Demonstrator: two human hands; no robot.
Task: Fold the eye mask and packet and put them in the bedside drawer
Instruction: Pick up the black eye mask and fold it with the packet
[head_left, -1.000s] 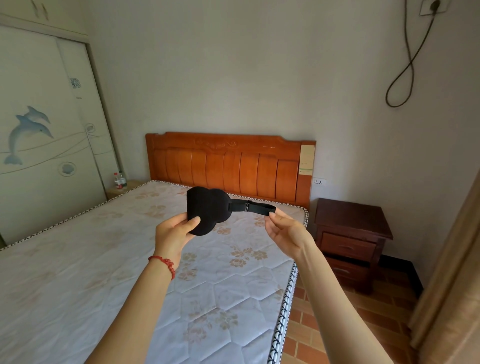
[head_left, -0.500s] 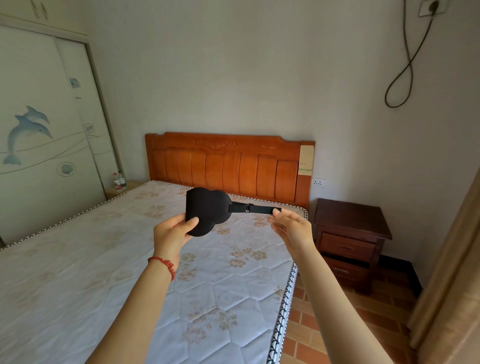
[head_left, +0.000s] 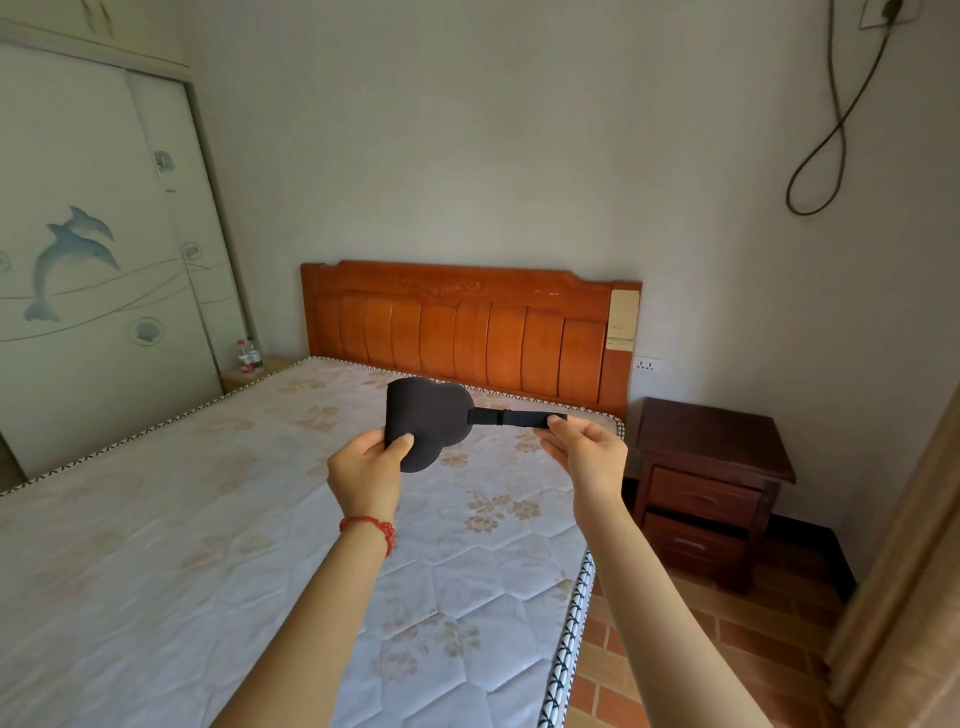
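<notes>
black fabric, the eye mask (head_left: 428, 422) is held up in the air over the mattress (head_left: 218, 519), already doubled over so it shows as one rounded pad. over the last second its strap (head_left: 511, 418) has been drawn out to a longer, flatter line: the right hand (head_left: 589, 454) has slid away toward 3 o'clock, and the strap now runs nearly level where it sagged a little before. the left hand (head_left: 366, 470) has barely moved. judging by this, the pad is folded and the strap is being straightened before it gets wrapped or tucked, so the mask part of the task looks about half done. no packet is in view anywhere, so that fold is still to come.

the left hand sits at 7 o'clock of the pad, thumb pressed across the front face and fingers hidden behind, pinching the lower edge. the right hand pinches the free end of the strap between thumb and forefinger, the other fingers loosely curled beneath, palm turned partly up. both forearms reach forward from the bottom of the view, a red bracelet (head_left: 371, 527) on the left wrist.

the bedside table (head_left: 711, 441) stands at 3 o'clock of the hands, just beside the bed; its lower drawer (head_left: 693, 545) seems pulled out a little, the upper one closed.
</notes>
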